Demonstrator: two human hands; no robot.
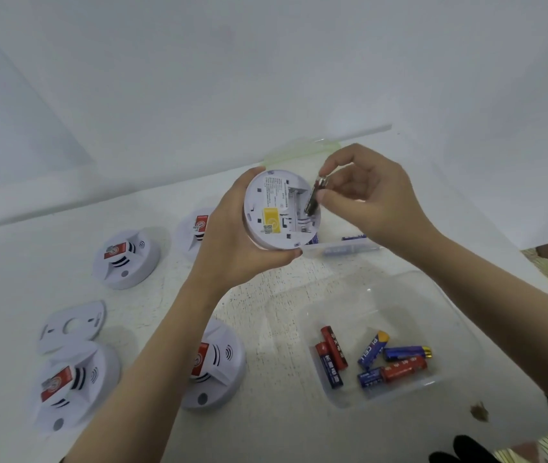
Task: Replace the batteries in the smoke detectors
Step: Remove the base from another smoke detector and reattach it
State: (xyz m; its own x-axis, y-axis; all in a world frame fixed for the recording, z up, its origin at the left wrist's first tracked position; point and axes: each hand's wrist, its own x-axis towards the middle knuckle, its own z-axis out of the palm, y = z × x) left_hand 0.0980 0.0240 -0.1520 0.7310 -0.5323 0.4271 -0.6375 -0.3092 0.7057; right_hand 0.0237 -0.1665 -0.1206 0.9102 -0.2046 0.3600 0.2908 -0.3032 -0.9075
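Smoke detector (279, 212) sits gripped back-up in her left hand (232, 238) above the table while her right hand (362, 198) pinches a battery (314, 198), apparently mid-swap, needing careful alignment with its bay.

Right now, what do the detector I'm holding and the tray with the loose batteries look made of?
Held smoke detector: white moulded plastic, matte, judging by the moulded slots and clips on its back. Battery tray: clear plastic, glossy, likely thin; the table shows through it and its rim catches highlights.
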